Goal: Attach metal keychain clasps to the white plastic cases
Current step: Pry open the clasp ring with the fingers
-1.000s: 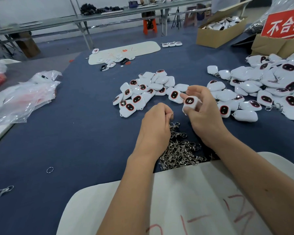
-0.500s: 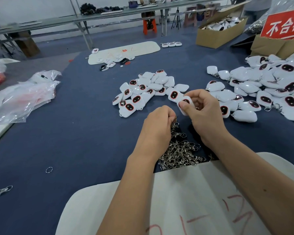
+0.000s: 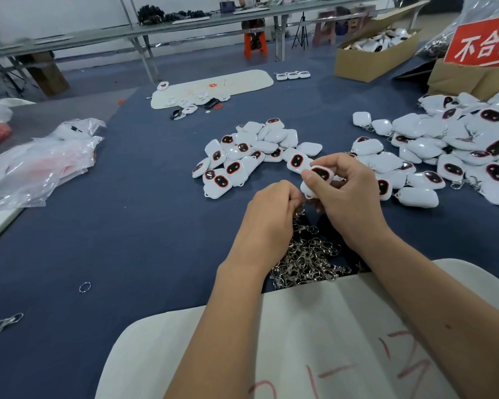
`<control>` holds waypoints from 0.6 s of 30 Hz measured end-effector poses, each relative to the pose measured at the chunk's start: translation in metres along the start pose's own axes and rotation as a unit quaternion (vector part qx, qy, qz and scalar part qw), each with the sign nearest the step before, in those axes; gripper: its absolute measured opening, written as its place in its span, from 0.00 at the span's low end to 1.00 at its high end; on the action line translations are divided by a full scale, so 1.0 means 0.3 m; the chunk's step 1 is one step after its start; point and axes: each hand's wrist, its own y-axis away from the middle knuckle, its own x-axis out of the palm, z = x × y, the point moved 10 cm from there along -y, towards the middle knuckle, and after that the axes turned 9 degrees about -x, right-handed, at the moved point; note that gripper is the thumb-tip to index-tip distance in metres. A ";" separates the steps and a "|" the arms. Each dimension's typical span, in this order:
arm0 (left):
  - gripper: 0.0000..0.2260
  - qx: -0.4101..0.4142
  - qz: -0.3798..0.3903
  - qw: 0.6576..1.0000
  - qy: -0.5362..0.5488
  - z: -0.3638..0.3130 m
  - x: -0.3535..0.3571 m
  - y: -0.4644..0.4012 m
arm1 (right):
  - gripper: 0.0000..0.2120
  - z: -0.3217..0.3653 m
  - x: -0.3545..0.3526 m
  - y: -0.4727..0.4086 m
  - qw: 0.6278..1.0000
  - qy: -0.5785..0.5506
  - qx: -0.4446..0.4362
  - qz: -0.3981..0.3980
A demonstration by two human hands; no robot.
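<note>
Case (image 3: 317, 180): white, dark oval window edged in red facing up; held above the blue table (image 3: 127, 240), just past the clasp pile. Right hand (image 3: 349, 197) grips it, thumb across the near edge, fingers curled over the far side. Left hand (image 3: 271, 214) sits just beside and below the case, fingers curled tight, pinching a clasp (image 3: 300, 210) that hangs from the fingertips at the case's lower end. Cannot tell whether the clasp touches the case.

Clasp pile (image 3: 306, 260): loose silver clasps on the table, between the forearms, at the edge of a white sheet (image 3: 300, 341) with red marks.

Beyond the hands: a heap of cases (image 3: 242, 156). To the right, a larger heap (image 3: 444, 151), several with clasps showing. Left: clear plastic bags (image 3: 41, 165). Near left: a stray ring (image 3: 84, 287) and a single clasp (image 3: 6, 322).
</note>
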 end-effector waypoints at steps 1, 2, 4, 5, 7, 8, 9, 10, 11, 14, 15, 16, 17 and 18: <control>0.09 -0.002 0.000 1.000 0.000 0.000 0.000 0.001 | 0.05 0.002 -0.002 0.000 1.000 0.008 -0.002 -0.003; 0.09 -0.003 0.000 1.000 0.000 0.000 -0.001 0.003 | 0.05 0.004 -0.005 0.001 1.000 0.018 -0.006 -0.004; 0.09 -0.005 -0.002 1.000 -0.003 -0.001 -0.003 0.005 | 0.05 0.012 -0.007 0.003 0.999 0.039 -0.019 -0.004; 0.09 -0.006 -0.002 1.000 -0.004 0.000 -0.005 0.005 | 0.06 0.018 -0.008 0.004 0.998 0.049 -0.025 -0.005; 0.10 -0.006 -0.002 1.000 -0.003 -0.001 -0.007 0.004 | 0.08 0.025 -0.011 0.007 0.997 0.063 -0.032 -0.010; 0.10 -0.004 -0.001 1.000 -0.002 -0.002 -0.007 0.005 | 0.09 0.028 -0.013 0.008 0.997 0.068 -0.034 -0.013; 0.09 -0.001 -0.001 1.000 -0.002 -0.005 -0.007 0.004 | 0.11 0.032 -0.015 0.009 0.997 0.072 -0.036 -0.015; 0.09 0.002 0.001 1.000 -0.001 -0.007 -0.005 0.005 | 0.12 0.037 -0.016 0.009 0.996 0.075 -0.039 -0.017; 0.09 0.003 0.003 1.000 0.000 -0.009 -0.003 0.004 | 0.13 0.041 -0.019 0.010 0.996 0.080 -0.043 -0.021; 0.09 0.004 0.008 1.000 0.003 -0.010 0.004 0.003 | 0.14 0.055 -0.027 0.012 0.992 0.108 -0.058 -0.033; 0.09 0.003 0.010 1.000 0.003 -0.008 0.005 0.002 | 0.14 0.058 -0.026 0.012 0.991 0.114 -0.060 -0.032; 0.09 0.002 0.010 1.000 0.003 -0.006 0.006 0.002 | 0.14 0.059 -0.025 0.011 0.991 0.118 -0.060 -0.031; 0.08 0.002 0.011 1.000 0.004 -0.006 0.008 0.002 | 0.14 0.059 -0.024 0.011 0.991 0.119 -0.059 -0.029; 0.08 0.006 0.011 1.000 0.004 -0.007 0.008 0.003 | 0.13 0.060 -0.024 0.010 0.991 0.118 -0.058 -0.029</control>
